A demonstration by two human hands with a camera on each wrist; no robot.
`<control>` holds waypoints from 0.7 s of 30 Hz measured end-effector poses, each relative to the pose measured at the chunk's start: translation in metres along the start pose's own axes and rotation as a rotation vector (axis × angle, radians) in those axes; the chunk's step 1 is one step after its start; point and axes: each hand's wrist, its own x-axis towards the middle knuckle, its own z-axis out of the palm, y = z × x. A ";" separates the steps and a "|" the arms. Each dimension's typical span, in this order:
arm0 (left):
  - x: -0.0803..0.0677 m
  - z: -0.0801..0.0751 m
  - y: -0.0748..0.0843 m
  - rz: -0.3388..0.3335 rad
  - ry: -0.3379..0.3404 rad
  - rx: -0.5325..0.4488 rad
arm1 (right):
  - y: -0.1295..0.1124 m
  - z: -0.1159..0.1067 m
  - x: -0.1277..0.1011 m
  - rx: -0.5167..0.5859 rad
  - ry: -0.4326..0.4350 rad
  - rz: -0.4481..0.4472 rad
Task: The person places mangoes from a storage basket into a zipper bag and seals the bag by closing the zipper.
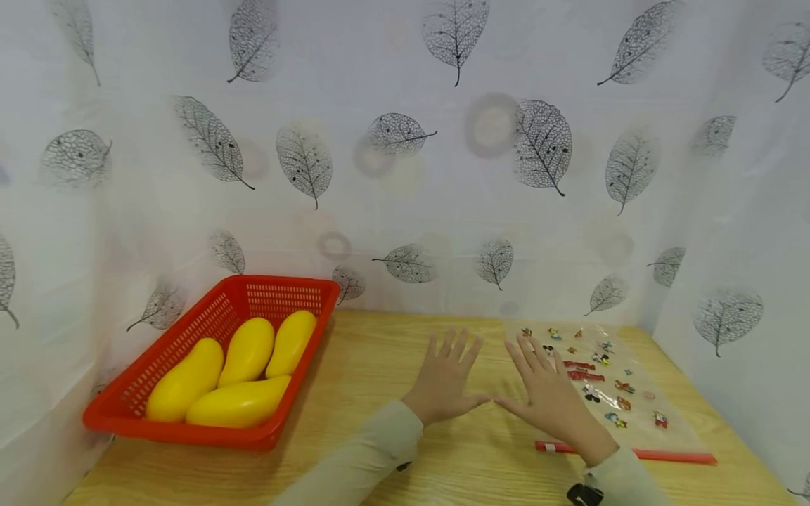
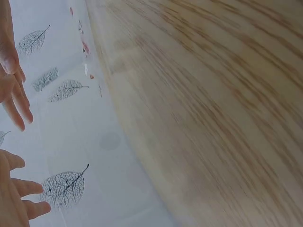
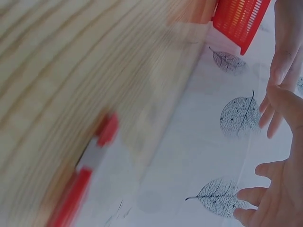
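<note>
Both hands flat & splayed, holding nothing. Left hand (image 1: 443, 383) and right hand (image 1: 549, 393) lie palm down side by side on the wooden table (image 1: 380, 365), thumb tips pointing at each other and almost touching, though contact can't be confirmed. Fingers straight, spread, pointing toward the leaf-print backdrop (image 1: 405, 176).

Key relation: the zip bag of stickers (image 1: 616, 383) lies flat just to the right of the right hand, w/ that hand's outer fingers at or over the bag's left edge. Right hand is clearly the nearer one; left hand is a full hand further off. Bag's long axis runs front to back, away from the person; its red zip strip (image 1: 633, 452) runs left-right along the near edge, close to the right wrist. Right wrist view shows the strip (image 3: 85, 184) blurred on the wood.

On the opposite side, a red basket (image 1: 215, 330) sits at the table's left, well apart from the left hand, long axis angled toward the back wall. Inside it: four yellow mangoes (image 1: 243, 383), three lying lengthwise along the basket, one crosswise at the front.

Small stickers (image 1: 591, 372) are scattered inside the bag; designs too small to read. Left wrist view shows only wood grain, backdrop & fingertips (image 2: 19, 113).
</note>
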 end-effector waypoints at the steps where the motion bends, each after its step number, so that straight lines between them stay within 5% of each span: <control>1: 0.002 0.002 0.002 0.003 0.005 0.000 | 0.004 -0.001 -0.002 -0.003 0.006 0.000; 9: 0.016 0.005 0.016 -0.017 0.024 -0.016 | 0.038 -0.009 -0.012 0.050 0.006 0.029; 21: 0.040 -0.001 0.047 0.009 -0.143 -0.001 | 0.079 -0.016 -0.023 0.097 0.044 0.042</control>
